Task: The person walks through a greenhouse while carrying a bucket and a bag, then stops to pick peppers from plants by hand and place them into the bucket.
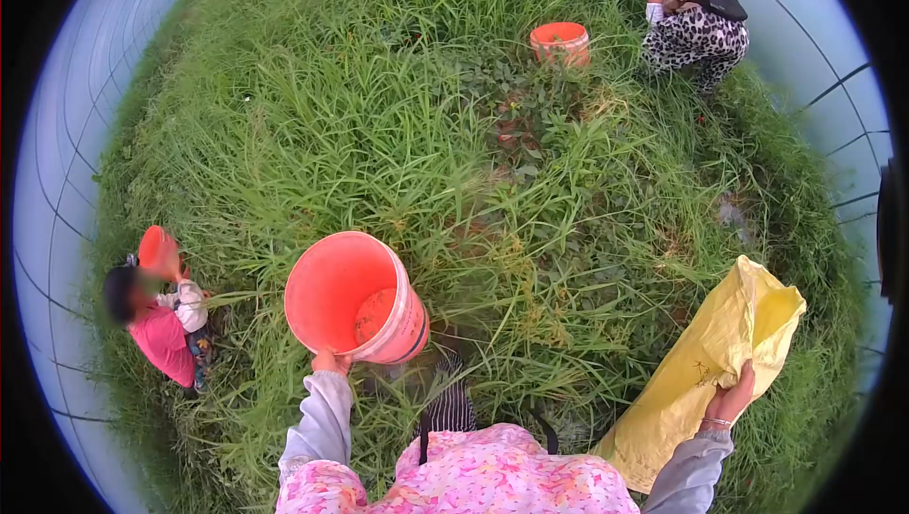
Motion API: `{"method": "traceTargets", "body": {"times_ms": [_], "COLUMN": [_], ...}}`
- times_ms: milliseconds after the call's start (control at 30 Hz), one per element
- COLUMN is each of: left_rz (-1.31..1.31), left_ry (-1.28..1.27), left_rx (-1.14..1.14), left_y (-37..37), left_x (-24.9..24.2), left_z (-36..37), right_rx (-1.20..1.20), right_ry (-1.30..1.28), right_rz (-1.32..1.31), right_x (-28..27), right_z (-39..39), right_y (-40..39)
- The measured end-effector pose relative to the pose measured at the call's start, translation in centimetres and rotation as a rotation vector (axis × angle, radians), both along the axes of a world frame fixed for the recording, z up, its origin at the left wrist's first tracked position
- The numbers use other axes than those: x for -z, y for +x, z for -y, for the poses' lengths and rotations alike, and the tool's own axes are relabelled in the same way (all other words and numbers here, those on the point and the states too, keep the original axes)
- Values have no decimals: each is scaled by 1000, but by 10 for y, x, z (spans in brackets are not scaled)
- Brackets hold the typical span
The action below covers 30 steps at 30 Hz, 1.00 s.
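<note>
My left hand (331, 361) grips the near rim of an orange-red plastic bucket (327, 277), with fingers partly hidden behind it. The bucket tilts so that its mouth faces me, and a little dirt or debris clings to its bottom. On the right, my right hand (731, 398) is closed on the upper side of a yellow woven sack (677, 391). The sack's mouth gapes open at the top right, and its lower part hangs down beside me. What lies inside the sack is hidden.
Tall green grass (379, 116) covers the ground. A bent-over person (696, 26) works at the upper right near another orange bucket (561, 41). At the left, a person in pink (163, 339) holds a red bucket (156, 249). Pale plastic sheeting (833, 69) curves along both sides.
</note>
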<state>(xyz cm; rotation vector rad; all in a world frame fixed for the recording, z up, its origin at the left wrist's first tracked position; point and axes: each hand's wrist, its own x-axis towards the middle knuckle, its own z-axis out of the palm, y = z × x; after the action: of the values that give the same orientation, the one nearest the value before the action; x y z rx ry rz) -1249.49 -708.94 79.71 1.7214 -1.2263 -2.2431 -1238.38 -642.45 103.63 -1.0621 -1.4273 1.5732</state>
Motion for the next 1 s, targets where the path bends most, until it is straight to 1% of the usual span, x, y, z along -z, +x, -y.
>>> {"method": "traceTargets", "body": {"times_ms": [133, 200, 233, 333, 400, 433, 467, 567, 600, 667, 700, 733, 767, 833, 867, 900, 933, 967, 1000], "left_rz": [124, 161, 176, 322, 311, 301, 370, 273, 352, 49, 14, -18, 1, -21, -31, -35, -218, -262, -308], "left_ry": [12, 65, 86, 5, 40, 50, 64, 193, 137, 157, 241, 324, 515, 990, 1186, 1378, 1543, 1588, 1633], "left_rx": [62, 120, 149, 266, 309, 327, 351, 489, 509, 828, 964, 1105, 1217, 1388, 1439, 1469, 1471, 1509, 1547], "left_y": [-10, 6, 8, 13, 36, 38, 39, 34, 26, 8, -7, -20, -27, -22, -15, -4, 17, 27, 36], "left_x": [56, 98, 108, 94, 125, 122, 119, 115, 113, 75, 35, -20, -58, -99, -133, -150, -125, -121, -117], "left_z": [-20, -18, -18, -36, -26, -24, -23, -25, -32, -70, -105, -146, -183, -251, -286, -315, -344, -358, -373], "right_rx": [26, 22, 12, -1, 36, 50, -13, -52, -137, -212, -264, -338, -406, -650, -800, -967, -1124, -1297, -1318], "right_ry": [32, 49, 41, 29, 44, 43, 53, 31, 15, -68, -94, -142, -186, -260, -300, -342, -330, -312, -319], "right_rz": [72, 106, 116, 140, 179, 193, 210, 92, 55, -1, -6, -11, -18, 97, 181, 267, 264, 265, 257], "right_x": [-2, -2, -5, -10, -12, -14, -15, -15, -20, -36, -39, -49, -52, -39, -42, -32, -2, 17, 14], "right_z": [2, 8, 10, 14, 25, 28, 27, 53, 66, 97, 113, 130, 144, 155, 163, 172, 180, 184, 182], "right_y": [-8, -13, -14, -16, -21, -22, -19, -23, -22, -26, -22, -19, -14, 13, 18, 18, 21, 27, 33]}}
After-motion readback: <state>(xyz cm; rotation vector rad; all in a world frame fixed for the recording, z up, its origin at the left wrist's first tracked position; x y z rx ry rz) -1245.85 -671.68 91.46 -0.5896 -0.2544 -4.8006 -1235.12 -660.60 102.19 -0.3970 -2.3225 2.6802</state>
